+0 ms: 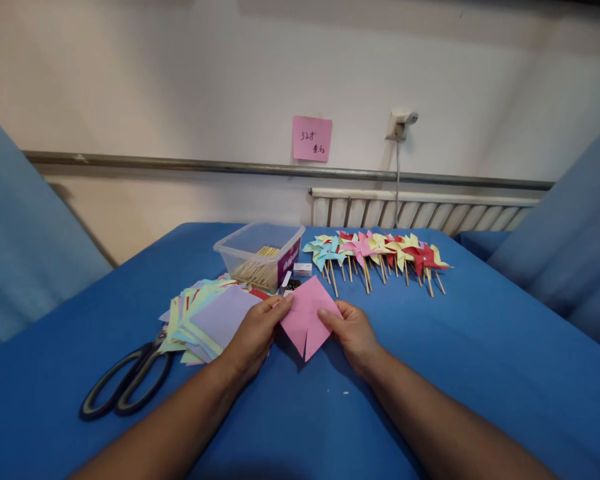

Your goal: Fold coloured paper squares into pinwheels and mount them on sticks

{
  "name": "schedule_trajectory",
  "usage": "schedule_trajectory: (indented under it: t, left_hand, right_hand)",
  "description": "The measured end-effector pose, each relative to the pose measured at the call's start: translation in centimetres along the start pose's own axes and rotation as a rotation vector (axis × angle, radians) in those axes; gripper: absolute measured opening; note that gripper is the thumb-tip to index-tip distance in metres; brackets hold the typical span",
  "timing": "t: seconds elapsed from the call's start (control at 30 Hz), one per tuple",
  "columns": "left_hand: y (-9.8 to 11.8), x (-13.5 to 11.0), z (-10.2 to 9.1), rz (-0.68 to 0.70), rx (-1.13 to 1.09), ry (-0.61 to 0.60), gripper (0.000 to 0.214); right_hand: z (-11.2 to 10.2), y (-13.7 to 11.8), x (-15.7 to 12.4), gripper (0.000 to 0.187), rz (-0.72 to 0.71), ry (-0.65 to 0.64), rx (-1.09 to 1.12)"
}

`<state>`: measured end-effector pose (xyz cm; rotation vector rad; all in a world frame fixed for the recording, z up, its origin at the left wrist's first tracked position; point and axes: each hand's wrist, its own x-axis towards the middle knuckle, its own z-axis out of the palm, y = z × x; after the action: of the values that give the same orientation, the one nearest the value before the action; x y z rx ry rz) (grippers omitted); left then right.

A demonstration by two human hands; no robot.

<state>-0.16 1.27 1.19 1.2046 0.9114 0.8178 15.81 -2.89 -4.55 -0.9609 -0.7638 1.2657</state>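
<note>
- Closest to the camera, two bare forearms rise from the bottom edge, the left forearm (180, 413) and the right forearm (430, 407), slanting inward over the blue worktop (460, 353).
- Between the hands, in front of the clear plastic box (256, 235), is a pink paper square (300, 321), held corner-on; a slit opens from its near corner toward the middle.
- The left hand (254, 333) pinches the paper's left corner, thumb on top, the fingers mostly hidden.
- The right hand (356, 333) grips the right side, its thumb reaching further in across the face and its fingers curled behind.
- Likeliest trouble: a tear. If the hands pull apart unevenly, the strain could run up the slit and through the middle.
- The right thumb, pressing hard, could crease the thin sheet where no fold is wanted.
- The left hand is just beside the stack of coloured sheets (225, 313); whether they touch is unclear. A careless wrist could fan them out.
- The scissors (128, 381) lie left of the left forearm, handles toward the camera; an outward elbow swing might catch them and drag the sheets.
- The pinwheels (364, 248), well apart at the far right, seem safe.
</note>
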Motion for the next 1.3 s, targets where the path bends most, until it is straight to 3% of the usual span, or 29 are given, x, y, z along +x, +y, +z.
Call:
schedule_trajectory:
  t: [0.13, 0.53, 0.77, 0.87, 1.07, 1.3]
  left_hand:
    - [-0.4, -0.3, 0.5, -0.073, -0.228, -0.117, 0.034]
    - [-1.3, -0.1, 0.2, -0.051, -0.144, -0.037, 0.035]
    - [-1.5, -0.1, 0.2, -0.059, -0.193, -0.107, 0.035]
    - [-1.7, -0.1, 0.2, -0.057, -0.164, -0.101, 0.032]
    - [-1.4, 0.1, -0.1, -0.046, -0.185, -0.022, 0.035]
    - [-1.3, 0.3, -0.9, -0.084, -0.189, -0.072, 0.032]
  right_hand:
    - [-0.2, -0.3, 0.3, 0.035, -0.045, 0.082, -0.070]
    - [0.4, -0.6, -0.4, 0.040, -0.032, 0.001, -0.258]
    - [0.2, -0.1, -0.2, 0.040, -0.015, -0.012, -0.300]
    - [0.1, -0.3, -0.2, 0.045, 0.017, -0.027, -0.254]
    - [-0.2, -0.7, 0.2, 0.053, 0.089, -0.004, 0.039]
    - [-0.5, -0.8, 0.3, 0.040, 0.001, 0.045, -0.024]
